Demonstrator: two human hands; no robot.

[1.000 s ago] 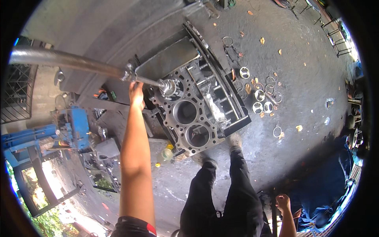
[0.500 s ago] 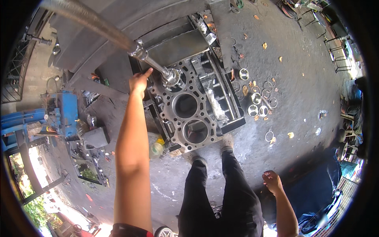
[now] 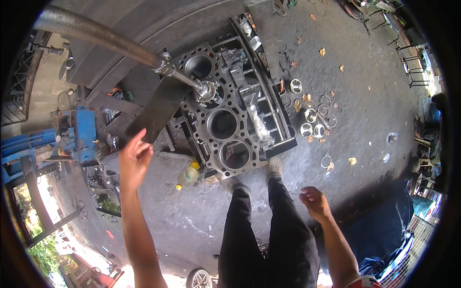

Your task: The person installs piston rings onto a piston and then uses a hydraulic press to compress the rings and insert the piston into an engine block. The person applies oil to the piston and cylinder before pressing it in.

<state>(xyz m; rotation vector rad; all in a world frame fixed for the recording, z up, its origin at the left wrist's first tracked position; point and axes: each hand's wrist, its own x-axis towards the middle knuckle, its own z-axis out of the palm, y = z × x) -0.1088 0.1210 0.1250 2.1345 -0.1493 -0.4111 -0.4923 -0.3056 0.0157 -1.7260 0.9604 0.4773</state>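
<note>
keep left hand [image 3: 135, 162] with fingers half-open, perhaps touching dark plate [image 3: 161, 109] at its one o'clock, and empty right hand [image 3: 317, 205], loosely half-open, clear of rod [image 3: 105, 41] toward ten o'clock.

The floor [image 3: 362, 110] here is dark grey, with some pale stains. Directly on it I see four pistons [image 3: 306, 129], thin piston rings [image 3: 322, 161] near them, scattered dry leaves [image 3: 322, 52] and, well apart, one transparent yellow-capped bottle [image 3: 188, 177].
</note>
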